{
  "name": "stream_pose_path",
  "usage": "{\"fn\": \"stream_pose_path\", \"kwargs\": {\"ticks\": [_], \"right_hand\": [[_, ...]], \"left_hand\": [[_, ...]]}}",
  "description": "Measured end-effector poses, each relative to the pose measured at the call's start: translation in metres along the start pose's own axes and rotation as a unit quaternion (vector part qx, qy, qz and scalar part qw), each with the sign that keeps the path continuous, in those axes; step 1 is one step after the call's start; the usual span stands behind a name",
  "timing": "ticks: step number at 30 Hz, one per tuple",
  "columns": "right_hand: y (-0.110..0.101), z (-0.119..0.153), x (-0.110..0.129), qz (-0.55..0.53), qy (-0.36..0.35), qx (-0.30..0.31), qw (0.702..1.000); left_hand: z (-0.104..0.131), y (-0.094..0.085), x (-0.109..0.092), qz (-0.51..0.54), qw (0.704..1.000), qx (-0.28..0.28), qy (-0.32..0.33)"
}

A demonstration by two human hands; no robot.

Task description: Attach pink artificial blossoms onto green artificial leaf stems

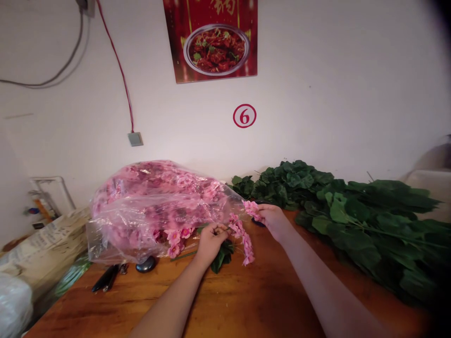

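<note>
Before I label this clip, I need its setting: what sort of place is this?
Probably a small restaurant, with a table used for flower work: a poster of a cooked dish and a circled red number 6 on the wall, and bagged pink flowers on the wooden table.

White wall (299, 117): numeral "6" (244, 116), red, one, within a red ring (234, 116), below the poster. Poster (172, 28): gold Chinese character (224, 6), apparently "锅", top cut off by the view's edge, above a pictured dish (216, 49). Sack (45, 239), far left: faint printing, too blurred to read.
</note>
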State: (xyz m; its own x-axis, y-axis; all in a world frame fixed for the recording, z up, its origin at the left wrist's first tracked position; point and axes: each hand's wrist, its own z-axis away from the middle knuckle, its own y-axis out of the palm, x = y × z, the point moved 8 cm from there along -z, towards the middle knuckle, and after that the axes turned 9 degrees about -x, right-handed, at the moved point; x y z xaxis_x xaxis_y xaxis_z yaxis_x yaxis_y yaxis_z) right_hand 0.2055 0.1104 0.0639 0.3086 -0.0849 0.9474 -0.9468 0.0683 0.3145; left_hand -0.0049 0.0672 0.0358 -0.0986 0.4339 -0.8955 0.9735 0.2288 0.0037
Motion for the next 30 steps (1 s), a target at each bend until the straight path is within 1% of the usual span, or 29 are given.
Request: {"fn": "stream_pose_path", "kwargs": {"ticks": [3, 10, 22, 30], "right_hand": [[-0.001, 0.001, 0.004, 0.0, -0.007, -0.006, 1.0], [0.003, 0.004, 0.001, 0.019, -0.024, -0.002, 1.0], [-0.004, -0.007, 0.001, 0.025, -0.024, 0.015, 0.999], [-0.002, -0.003, -0.003, 0.035, -0.007, -0.003, 0.999]], "left_hand": [[0.0, 0.001, 0.0, -0.001, 1.0, 0.008, 0.001], [0.001, 0.0, 0.001, -0.015, 1.0, 0.008, 0.01], [0.001, 0.001, -0.001, -0.012, 1.0, 0.005, -0.002], [0.0, 0.002, 0.0, -0.011, 1.0, 0.011, -0.002]]}}
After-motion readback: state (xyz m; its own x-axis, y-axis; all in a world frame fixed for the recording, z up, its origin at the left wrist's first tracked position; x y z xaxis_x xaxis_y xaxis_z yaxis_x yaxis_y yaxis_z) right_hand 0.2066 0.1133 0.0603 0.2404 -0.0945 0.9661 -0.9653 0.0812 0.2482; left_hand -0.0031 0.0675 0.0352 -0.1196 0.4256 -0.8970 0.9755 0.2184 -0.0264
